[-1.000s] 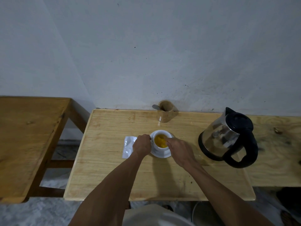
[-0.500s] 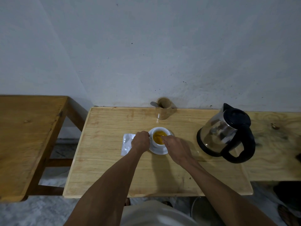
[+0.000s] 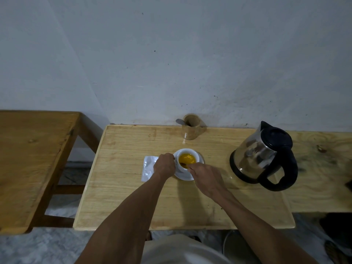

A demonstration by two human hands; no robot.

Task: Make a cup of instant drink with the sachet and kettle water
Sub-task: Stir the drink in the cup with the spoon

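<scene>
A white cup (image 3: 196,155) holding an orange-yellow drink stands on a white saucer (image 3: 183,176) in the middle of the light wooden table (image 3: 133,197). My left hand (image 3: 165,165) grips the cup's left side. My right hand (image 3: 204,176) pinches a small spoon (image 3: 184,164) whose dark tip dips into the drink at the cup's near edge. A silvery sachet (image 3: 147,167) lies flat left of the saucer, partly under my left hand. The steel kettle (image 3: 261,157) with black lid and handle stands to the right.
A wooden holder (image 3: 191,129) with a metal spoon handle sticking out stands by the wall behind the cup. A darker wooden table (image 3: 28,159) sits to the left across a gap. A grey wall backs both tables.
The camera has tilted, so the table sits slightly higher in view. My right hand has shifted a little around the cup's near rim with the spoon; my left hand stays on the cup.
</scene>
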